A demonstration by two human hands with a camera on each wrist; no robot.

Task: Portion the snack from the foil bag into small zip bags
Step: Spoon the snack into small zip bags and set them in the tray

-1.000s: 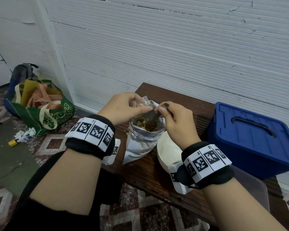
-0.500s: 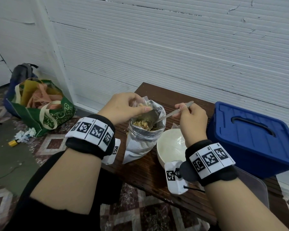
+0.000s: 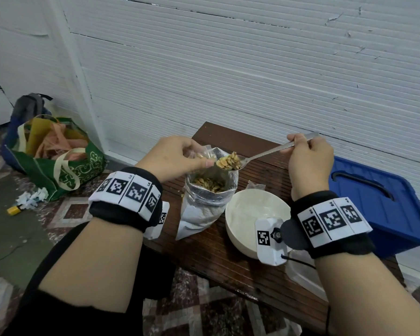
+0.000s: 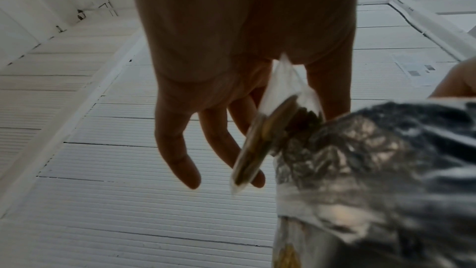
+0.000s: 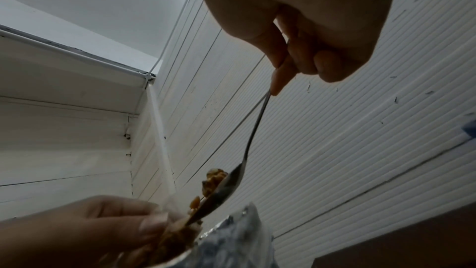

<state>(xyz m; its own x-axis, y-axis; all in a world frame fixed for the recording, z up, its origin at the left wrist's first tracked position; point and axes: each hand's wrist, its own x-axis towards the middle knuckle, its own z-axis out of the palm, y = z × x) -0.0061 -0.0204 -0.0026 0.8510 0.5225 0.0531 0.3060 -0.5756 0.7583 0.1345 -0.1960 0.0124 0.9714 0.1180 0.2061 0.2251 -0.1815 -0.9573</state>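
Note:
An open silver foil bag (image 3: pixel 205 204) of tan seeds stands on the wooden bench (image 3: pixel 230 260), also seen in the left wrist view as the foil bag (image 4: pixel 373 166). My left hand (image 3: pixel 177 157) pinches a small clear zip bag (image 3: pixel 207 154) just above the foil bag's mouth; the zip bag (image 4: pixel 260 142) holds some seeds. My right hand (image 3: pixel 308 161) grips the handle of a metal spoon (image 3: pixel 264 154). Its bowl, heaped with seeds (image 3: pixel 229 161), hovers at the zip bag's opening. From the right wrist, the spoon (image 5: pixel 247 150) slants down toward my left fingers (image 5: pixel 123 223).
A white bowl (image 3: pixel 252 221) sits on the bench right of the foil bag. A blue lidded box (image 3: pixel 383 204) stands at the bench's right end, a clear plastic lid (image 3: pixel 303 277) near its front edge. A green tote bag (image 3: pixel 56 163) lies on the floor at left, against the white wall.
My right hand has lifted the spoon out of the foil bag, now loaded with seeds, and raised it up and to the right. The left hand has kept its hold.

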